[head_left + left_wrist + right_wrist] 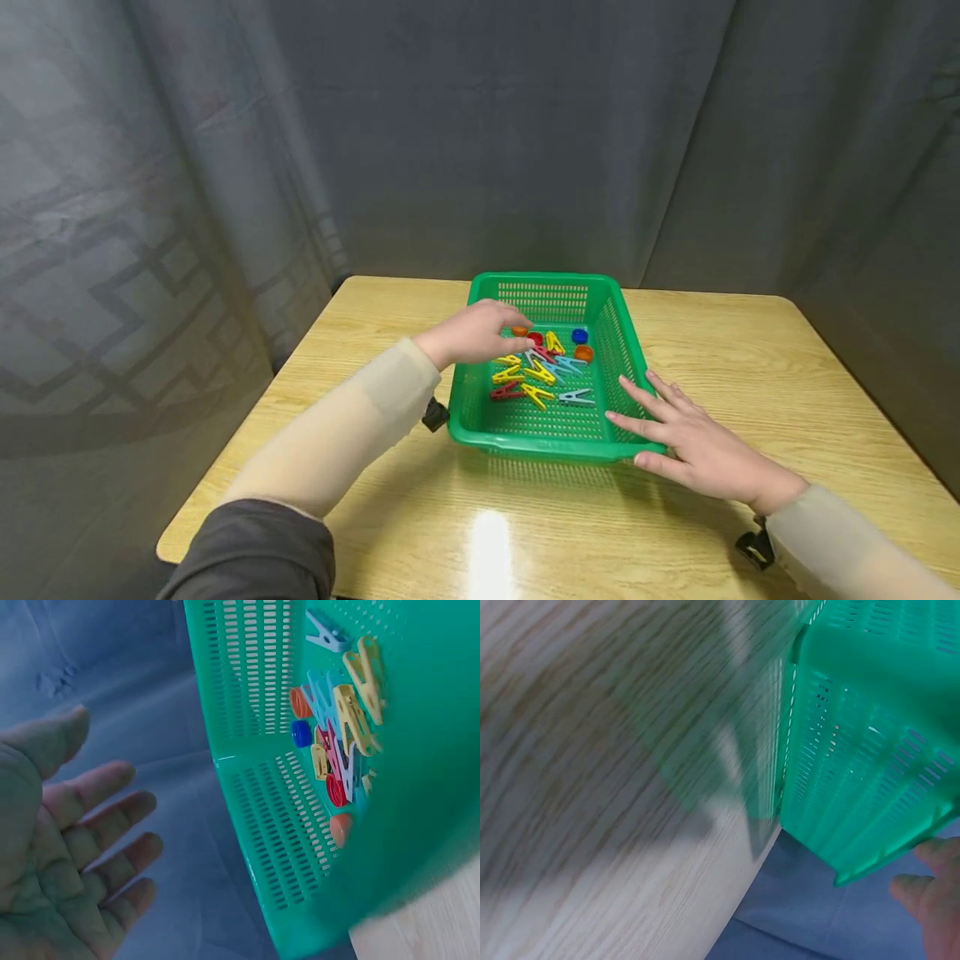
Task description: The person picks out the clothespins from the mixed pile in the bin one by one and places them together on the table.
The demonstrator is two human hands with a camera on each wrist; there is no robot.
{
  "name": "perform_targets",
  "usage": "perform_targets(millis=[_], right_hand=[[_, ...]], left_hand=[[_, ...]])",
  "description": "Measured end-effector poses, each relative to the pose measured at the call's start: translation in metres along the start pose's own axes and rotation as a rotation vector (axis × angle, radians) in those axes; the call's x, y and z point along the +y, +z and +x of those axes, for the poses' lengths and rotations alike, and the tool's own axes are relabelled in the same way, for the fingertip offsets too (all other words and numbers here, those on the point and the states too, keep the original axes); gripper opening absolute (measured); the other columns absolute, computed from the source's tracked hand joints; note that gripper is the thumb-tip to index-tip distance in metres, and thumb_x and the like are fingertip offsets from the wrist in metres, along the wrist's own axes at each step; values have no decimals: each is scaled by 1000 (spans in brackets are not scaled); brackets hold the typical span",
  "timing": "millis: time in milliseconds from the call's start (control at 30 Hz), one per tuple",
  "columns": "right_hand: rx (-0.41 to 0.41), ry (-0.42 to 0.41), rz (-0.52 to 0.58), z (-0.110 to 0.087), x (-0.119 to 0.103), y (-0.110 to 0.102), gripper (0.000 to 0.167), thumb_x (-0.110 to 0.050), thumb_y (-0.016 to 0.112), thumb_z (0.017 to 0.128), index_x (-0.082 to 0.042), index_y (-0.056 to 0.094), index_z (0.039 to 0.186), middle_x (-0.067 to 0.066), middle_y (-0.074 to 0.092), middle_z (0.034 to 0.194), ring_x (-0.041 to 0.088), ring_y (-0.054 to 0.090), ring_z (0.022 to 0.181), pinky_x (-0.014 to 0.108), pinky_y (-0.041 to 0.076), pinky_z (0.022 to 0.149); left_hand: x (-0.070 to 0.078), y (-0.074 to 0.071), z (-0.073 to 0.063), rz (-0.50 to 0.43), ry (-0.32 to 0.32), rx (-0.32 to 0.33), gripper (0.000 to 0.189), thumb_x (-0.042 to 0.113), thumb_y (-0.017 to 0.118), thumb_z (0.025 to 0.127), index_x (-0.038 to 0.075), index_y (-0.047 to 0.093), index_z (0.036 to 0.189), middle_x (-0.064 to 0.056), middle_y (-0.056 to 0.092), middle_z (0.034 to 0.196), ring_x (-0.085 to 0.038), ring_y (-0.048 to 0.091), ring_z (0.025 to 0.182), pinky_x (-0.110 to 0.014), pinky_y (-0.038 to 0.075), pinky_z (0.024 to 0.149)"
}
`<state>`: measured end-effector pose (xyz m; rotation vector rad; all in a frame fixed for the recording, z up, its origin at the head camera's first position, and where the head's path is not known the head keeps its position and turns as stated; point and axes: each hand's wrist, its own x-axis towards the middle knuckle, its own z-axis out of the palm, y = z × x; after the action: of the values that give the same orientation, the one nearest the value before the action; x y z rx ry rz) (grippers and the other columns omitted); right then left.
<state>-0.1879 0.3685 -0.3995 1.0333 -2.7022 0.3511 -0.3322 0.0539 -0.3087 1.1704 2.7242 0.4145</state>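
Observation:
A green plastic basket (pixel 555 450) stands on the table, holding yellow, red and light blue clothespins (pixel 538 372) and orange, red and blue bottle caps (pixel 584 354). My left hand (pixel 480 332) is over the basket's left side, its fingers stretched and apart in the left wrist view, with nothing in the palm. At the basket's near right corner is my right hand (pixel 693 446), fingers spread, some of them over or against the rim. In the right wrist view only a thumb and fingertip (pixel 937 889) show, beside the rim.
The wooden table (pixel 750 375) extends on both sides of the basket. Grey curtains (pixel 510 142) hang behind it and at the left and right. Each wrist carries a small black camera mount (pixel 756 546).

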Motion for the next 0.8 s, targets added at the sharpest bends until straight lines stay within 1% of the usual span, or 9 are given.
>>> perform_targets(millis=[67,167,267,367,433,533,633,700,800], right_hand=[[-2,6,6,0,0,0,55,-31,67,90,-27,49,142,10,21,158,39,7,145,26,-7,113],[-11,17,20,0,-1,0,56,-29,67,90,-27,49,143,9,20,159,39,6,144,31,-4,114],[-12,31,28,0,-2,1,56,-29,67,90,-28,49,142,7,20,159,40,8,144,45,5,115],[-6,33,27,0,-3,3,55,-31,67,90,-28,49,142,7,21,158,42,11,143,49,10,114],[5,30,22,1,-4,4,54,-32,67,90,-28,50,142,8,23,158,43,13,142,50,12,114],[9,31,29,2,-5,5,54,-32,67,90,-28,50,141,8,23,158,45,14,142,50,12,114],[9,32,32,3,-6,8,54,-32,66,90,-29,50,142,7,23,158,45,15,141,51,13,114],[10,29,33,4,-8,9,54,-33,66,91,-29,50,142,8,24,157,44,14,142,45,8,115],[17,14,21,5,-10,11,54,-33,66,90,-28,50,141,10,26,157,44,15,142,32,-2,115]], left_hand=[[3,1,16,-11,-51,0,44,42,55,96,15,60,131,-1,53,137,-20,40,133,-36,29,110],[7,5,36,-36,-118,-2,43,41,57,96,14,61,129,0,57,132,-18,48,124,-34,37,104],[11,13,53,-78,-176,-27,34,38,59,96,12,65,117,0,63,114,-16,58,101,-32,46,89],[13,22,67,-92,-223,-55,24,35,61,95,12,66,101,2,61,94,-14,55,80,-30,46,74],[13,28,76,-67,-248,-68,24,34,62,95,11,64,94,0,58,87,-14,52,73,-29,45,70],[13,38,87,-25,-298,-66,22,32,63,94,11,66,98,-1,62,94,-15,56,78,-29,46,74],[13,47,97,-3,-357,-74,23,28,62,95,9,69,106,-4,65,109,-16,60,90,-31,49,81],[11,54,103,24,-384,-86,23,26,60,96,10,70,110,-4,65,116,-16,60,95,-31,49,84],[6,64,110,20,-439,-105,23,24,59,96,10,70,111,-4,63,119,-16,58,95,-32,49,84]])
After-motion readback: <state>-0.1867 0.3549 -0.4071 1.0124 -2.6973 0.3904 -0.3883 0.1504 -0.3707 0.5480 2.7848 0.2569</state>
